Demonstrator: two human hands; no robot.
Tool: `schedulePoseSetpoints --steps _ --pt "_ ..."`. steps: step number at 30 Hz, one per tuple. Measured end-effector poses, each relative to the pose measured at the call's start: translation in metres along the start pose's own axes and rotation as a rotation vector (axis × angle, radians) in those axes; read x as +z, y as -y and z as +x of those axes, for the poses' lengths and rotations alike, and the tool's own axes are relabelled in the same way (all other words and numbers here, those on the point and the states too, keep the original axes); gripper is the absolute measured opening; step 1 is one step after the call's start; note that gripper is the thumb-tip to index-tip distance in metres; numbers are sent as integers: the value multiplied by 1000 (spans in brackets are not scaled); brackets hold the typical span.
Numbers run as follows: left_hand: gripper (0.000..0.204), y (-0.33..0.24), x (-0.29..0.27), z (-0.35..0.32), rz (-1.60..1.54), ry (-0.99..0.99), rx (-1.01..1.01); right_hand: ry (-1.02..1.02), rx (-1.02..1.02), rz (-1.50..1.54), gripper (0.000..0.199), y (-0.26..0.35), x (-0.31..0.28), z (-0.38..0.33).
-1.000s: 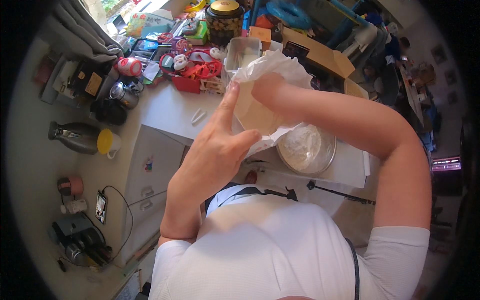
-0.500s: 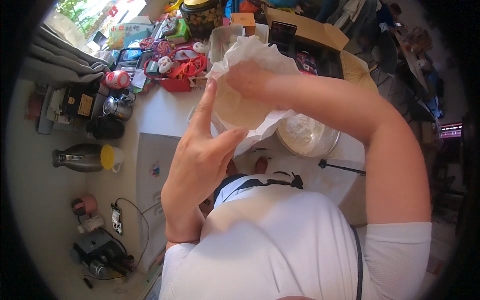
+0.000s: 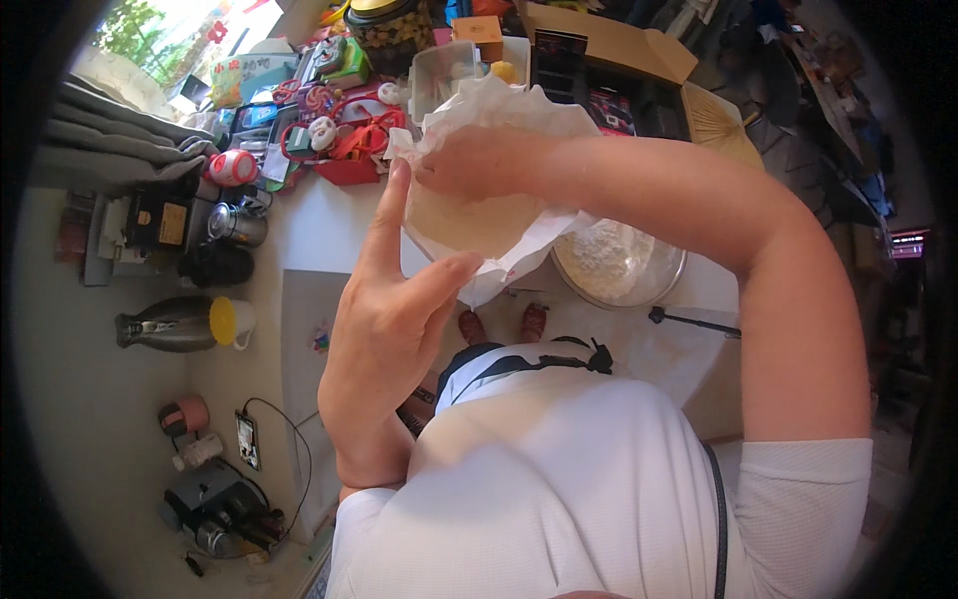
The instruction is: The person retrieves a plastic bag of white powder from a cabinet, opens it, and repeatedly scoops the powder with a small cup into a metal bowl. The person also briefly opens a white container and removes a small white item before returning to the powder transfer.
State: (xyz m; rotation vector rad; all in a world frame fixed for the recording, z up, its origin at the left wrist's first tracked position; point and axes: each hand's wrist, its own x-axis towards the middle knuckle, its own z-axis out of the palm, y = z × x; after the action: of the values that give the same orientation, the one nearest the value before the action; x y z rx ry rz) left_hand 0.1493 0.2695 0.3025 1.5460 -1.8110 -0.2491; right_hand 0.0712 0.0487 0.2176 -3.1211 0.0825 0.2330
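A crumpled white paper bag [image 3: 544, 112] stands tilted with its mouth facing me, pale powder [image 3: 479, 225] lying inside. My left hand [image 3: 384, 314] grips its near left side, thumb and forefinger spread along the paper, the other fingers hidden beneath. Inside the mouth is my right hand [image 3: 474, 160], its fingers curled close to the bag's left wall. What those fingers hold, if anything, is hidden. Just right of the bag sits a round bowl [image 3: 675, 285] with a heap of white powder [image 3: 604, 250], partly under my right forearm.
Behind the bag are a clear plastic container [image 3: 439, 82], a lidded jar [image 3: 391, 38] and an open cardboard box [image 3: 609, 40]. Red trinkets [image 3: 349, 150] crowd the white table's left side. A black rod [image 3: 694, 324] juts out near the bowl, and a flask [image 3: 165, 322] is at far left.
My right hand has shifted left inside the bag, toward its left wall. The bag and my left hand have moved slightly left. More of the bowl shows now.
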Motion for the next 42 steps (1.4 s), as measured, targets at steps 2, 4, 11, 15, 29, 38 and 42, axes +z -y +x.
schedulePoseSetpoints --steps 2,4,11,15,29,38,42 --pt "19 -3 -2 0 0 12 -18 -23 -148 -85 22 -2 0 1" --pt "19 -5 -3 0 -8 16 -34 -29 -295 -185 21 -3 -3 2" --pt "20 -4 -2 -3 -34 -5 -53 55 -344 -8 32 -3 -7 -5" --pt "28 -2 0 -2 9 -44 3 143 -210 98 42 6 -20 -21" --pt "23 -6 -1 6 38 -32 24 191 251 885 66 20 -54 -55" --pt "25 -7 0 5 -21 -13 -8 50 302 1060 63 25 -52 -64" --pt "28 -8 0 3 -41 -21 -30 -29 289 959 62 17 -36 -64"
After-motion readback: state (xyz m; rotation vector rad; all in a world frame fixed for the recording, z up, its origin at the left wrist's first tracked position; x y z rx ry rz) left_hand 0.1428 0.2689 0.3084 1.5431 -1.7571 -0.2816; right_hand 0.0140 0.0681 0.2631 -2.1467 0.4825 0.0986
